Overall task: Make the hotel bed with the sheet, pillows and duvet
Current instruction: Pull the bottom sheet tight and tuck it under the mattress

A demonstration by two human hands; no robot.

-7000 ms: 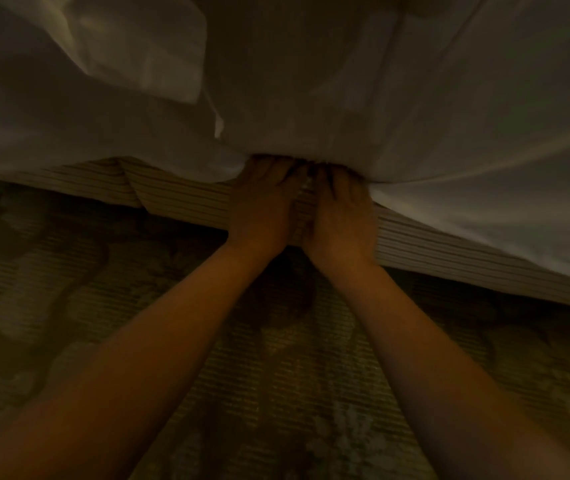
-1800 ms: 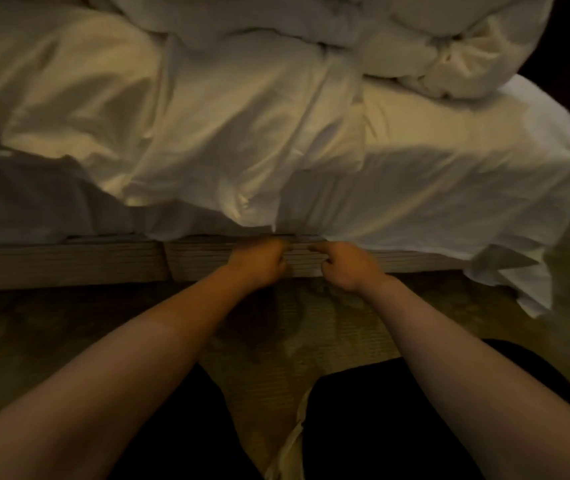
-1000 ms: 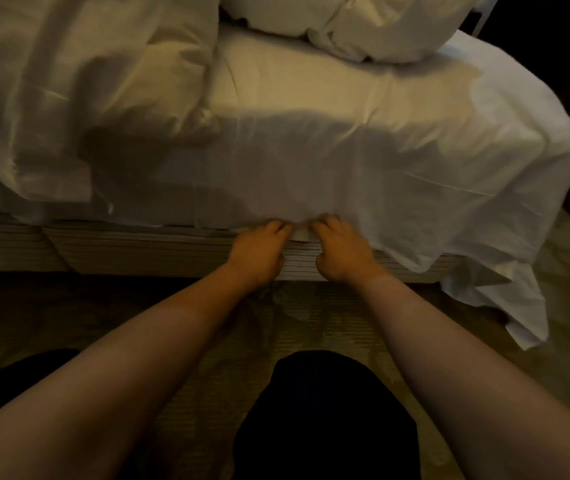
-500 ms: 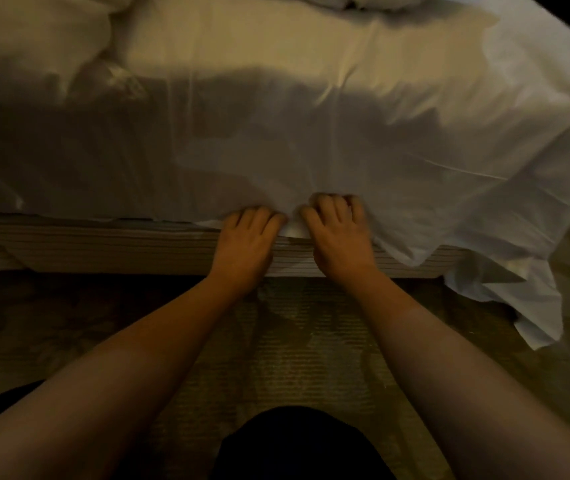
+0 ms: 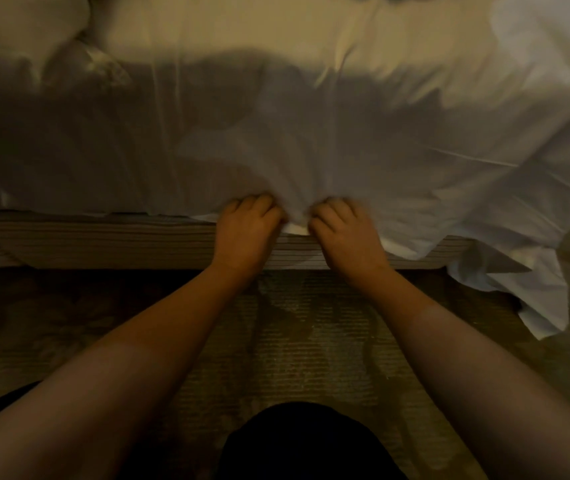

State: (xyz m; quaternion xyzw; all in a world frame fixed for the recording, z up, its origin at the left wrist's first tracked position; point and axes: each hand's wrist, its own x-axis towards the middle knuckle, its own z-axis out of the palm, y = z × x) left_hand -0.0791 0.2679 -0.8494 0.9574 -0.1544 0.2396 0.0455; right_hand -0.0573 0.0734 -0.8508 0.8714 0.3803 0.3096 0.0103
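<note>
Sheet (image 5: 311,133) draped at twelve o'clock, left hand (image 5: 245,233) and right hand (image 5: 345,237) clutching its hem (blurred), loose corner (image 5: 536,306) at four o'clock, striped bed base (image 5: 103,240) at nine o'clock.

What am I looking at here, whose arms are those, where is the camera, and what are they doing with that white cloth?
There is no machine here. This is one picture from a wide-angle camera worn on a person's head, looking forward and down, so the two bare arms are that person's own. The left hand and right hand sit side by side at the lower edge of a white fabric bed sheet that drapes over the side of the mattress. The fingers of both hands curl into the cloth and grip it just above the striped bed base. To the right, a loose sheet corner hangs low near the patterned carpet. The picture is dim and slightly blurred, so finer detail is hard to tell.
</note>
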